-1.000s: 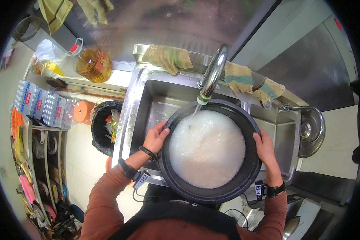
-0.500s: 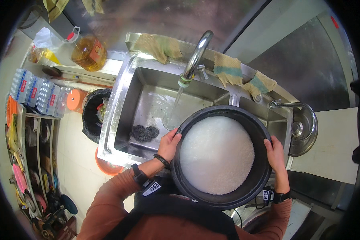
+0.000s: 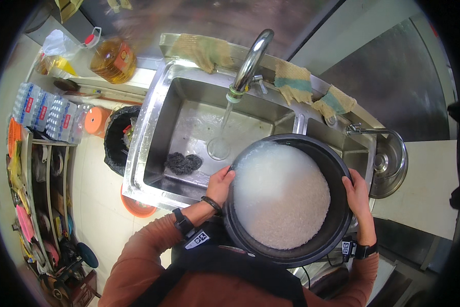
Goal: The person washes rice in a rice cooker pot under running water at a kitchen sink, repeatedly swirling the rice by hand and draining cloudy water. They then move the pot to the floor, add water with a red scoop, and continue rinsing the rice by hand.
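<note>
Shifted from beneath the tap [image 3: 254, 59] toward four o'clock, the circular pot [image 3: 339, 204], mouth upward, is clamped by left hand [image 3: 221, 185] at ten o'clock, right hand [image 3: 358, 193] at two.

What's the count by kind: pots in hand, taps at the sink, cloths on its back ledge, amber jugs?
Pot, in both hands: 1
Taps: 2
Cloths: 3
Amber jug: 1
Total: 7

Basin [image 3: 194, 123] room left of pot [image 3: 334, 166], depth unclear
</note>
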A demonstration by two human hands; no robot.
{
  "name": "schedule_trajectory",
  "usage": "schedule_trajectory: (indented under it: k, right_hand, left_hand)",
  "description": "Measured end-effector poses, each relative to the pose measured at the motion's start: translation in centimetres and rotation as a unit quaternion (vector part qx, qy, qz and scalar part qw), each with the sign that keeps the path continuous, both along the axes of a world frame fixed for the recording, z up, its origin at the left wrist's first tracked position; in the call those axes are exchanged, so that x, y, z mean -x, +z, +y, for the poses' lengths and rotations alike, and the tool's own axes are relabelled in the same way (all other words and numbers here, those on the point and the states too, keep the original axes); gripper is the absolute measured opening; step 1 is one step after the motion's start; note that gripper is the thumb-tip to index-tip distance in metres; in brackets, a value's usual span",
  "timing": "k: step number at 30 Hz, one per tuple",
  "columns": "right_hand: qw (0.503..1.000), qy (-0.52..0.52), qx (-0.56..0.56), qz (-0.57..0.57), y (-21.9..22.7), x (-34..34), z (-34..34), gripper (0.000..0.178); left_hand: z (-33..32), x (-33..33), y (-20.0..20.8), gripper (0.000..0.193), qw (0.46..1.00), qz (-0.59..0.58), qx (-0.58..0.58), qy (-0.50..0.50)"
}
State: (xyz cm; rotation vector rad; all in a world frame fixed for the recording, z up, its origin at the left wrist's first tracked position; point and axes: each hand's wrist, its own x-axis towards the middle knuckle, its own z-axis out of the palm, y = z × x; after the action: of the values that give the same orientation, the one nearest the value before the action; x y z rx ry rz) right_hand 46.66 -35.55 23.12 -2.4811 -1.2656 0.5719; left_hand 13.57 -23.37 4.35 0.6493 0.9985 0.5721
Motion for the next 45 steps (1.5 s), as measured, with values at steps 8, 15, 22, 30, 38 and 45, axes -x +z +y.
schedule_trajectory:
  k: [8,15,22,30,38,45]
  right_hand:
    - [1.000,-0.001,0.024,-0.014,0.1,0.1,0.7,0.033]
    - [0.999,0.018,0.031,-0.027,0.7,0.5,1.5,0.032]
    - [0.997,0.024,0.040,-0.056,1.4,1.1,1.9,0.031]
    - [0.997,0.018,0.060,-0.052,2.3,1.6,2.2,0.029]
    - [0.996,0.028,0.065,-0.048,2.8,1.5,2.5,0.026]
    - [0.995,0.043,0.069,-0.062,2.9,1.4,2.7,0.026]
  left_hand:
    - [0.0,0.2,0.2,0.033,0.999,-0.026,0.029,0.014]
    - [0.1,0.4,0.0,0.033,0.999,-0.039,0.029,0.007]
    - [0.1,0.2,0.4,0.035,0.999,-0.008,0.047,0.000]
    - [0.0,-0.1,0.3,0.034,0.998,-0.008,0.067,0.000]
    - [-0.3,-0.3,-1.0,0.032,0.995,-0.041,0.087,-0.011]
    - [-0.7,-0.4,-1.8,0.028,0.991,-0.076,0.111,0.007]
